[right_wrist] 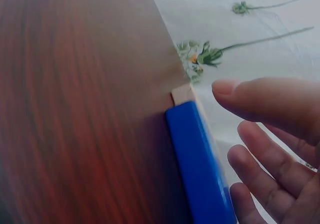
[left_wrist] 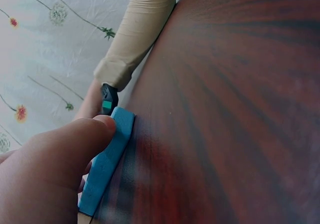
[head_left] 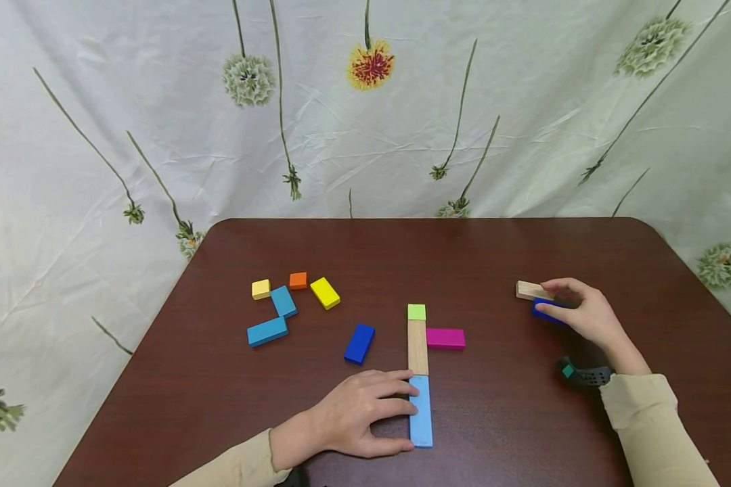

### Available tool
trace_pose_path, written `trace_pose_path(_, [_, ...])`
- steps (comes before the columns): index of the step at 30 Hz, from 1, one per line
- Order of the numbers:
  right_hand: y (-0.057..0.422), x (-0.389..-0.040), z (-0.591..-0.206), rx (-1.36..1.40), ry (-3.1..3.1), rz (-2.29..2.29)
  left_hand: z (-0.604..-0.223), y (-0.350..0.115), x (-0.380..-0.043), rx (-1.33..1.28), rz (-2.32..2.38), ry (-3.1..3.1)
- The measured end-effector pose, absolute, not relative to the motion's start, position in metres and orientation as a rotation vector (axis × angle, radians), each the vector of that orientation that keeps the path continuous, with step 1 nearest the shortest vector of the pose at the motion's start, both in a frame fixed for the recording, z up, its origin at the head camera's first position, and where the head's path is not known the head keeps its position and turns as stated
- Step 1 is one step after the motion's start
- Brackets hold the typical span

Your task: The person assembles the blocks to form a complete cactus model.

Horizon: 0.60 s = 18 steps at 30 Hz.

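Note:
My left hand (head_left: 365, 411) lies beside a light blue block (head_left: 422, 423), its fingertips and thumb touching the block's left side; in the left wrist view the thumb tip is at one end of this block (left_wrist: 107, 164). The block forms a straight column with a natural wood block (head_left: 418, 348) and a small green block (head_left: 417, 312). A magenta block (head_left: 445, 339) adjoins the wood one on its right. My right hand (head_left: 587, 318) is spread over a dark blue block (right_wrist: 197, 159) and a wooden block (head_left: 528, 290) lying side by side, with nothing gripped.
At the left lie two blue blocks (head_left: 267, 332), a pale yellow cube (head_left: 260, 289), an orange block (head_left: 298, 281) and a bright yellow block (head_left: 325, 293). Another dark blue block (head_left: 359, 344) lies left of the column. A flowered cloth (head_left: 365, 135) hangs behind the brown table (head_left: 493, 250).

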State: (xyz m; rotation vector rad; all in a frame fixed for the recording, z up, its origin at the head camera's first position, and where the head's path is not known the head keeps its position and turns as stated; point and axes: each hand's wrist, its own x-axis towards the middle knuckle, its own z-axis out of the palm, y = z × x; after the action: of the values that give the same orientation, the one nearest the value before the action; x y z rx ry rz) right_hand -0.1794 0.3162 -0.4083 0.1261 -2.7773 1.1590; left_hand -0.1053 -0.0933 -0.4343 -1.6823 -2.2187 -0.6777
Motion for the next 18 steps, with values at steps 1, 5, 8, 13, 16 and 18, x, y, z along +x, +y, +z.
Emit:
trace_pose_path(1, [0.317,-0.18,-0.409,0.124,-2.774,1.159,-0.434,-0.093,-0.105,-1.682,-0.677,-2.219])
trace_pose_path(5, [0.322,-0.18,-0.412,0.117,-2.776,1.16,-0.435,-0.093,-0.105,-1.683,-0.676,-2.217])
trace_pose_path(8, [0.324,-0.18,-0.412,0.11,-2.805,1.146,-0.435,-0.093,-0.105,-1.681,-0.675,-2.214])
trace_pose_path(13, [0.329,-0.179,-0.412,0.14,-2.863,1.173,-0.435,-0.093,-0.105,-1.677,-0.667,-2.212])
trace_pose_path(16, [0.331,-0.179,-0.412,0.169,-2.876,1.194,-0.435,-0.093,-0.105,-1.677,-0.668,-2.208])
trace_pose_path(18, [0.332,-0.179,-0.413,0.182,-2.874,1.202,-0.435,-0.093,-0.105,-1.677,-0.671,-2.205])
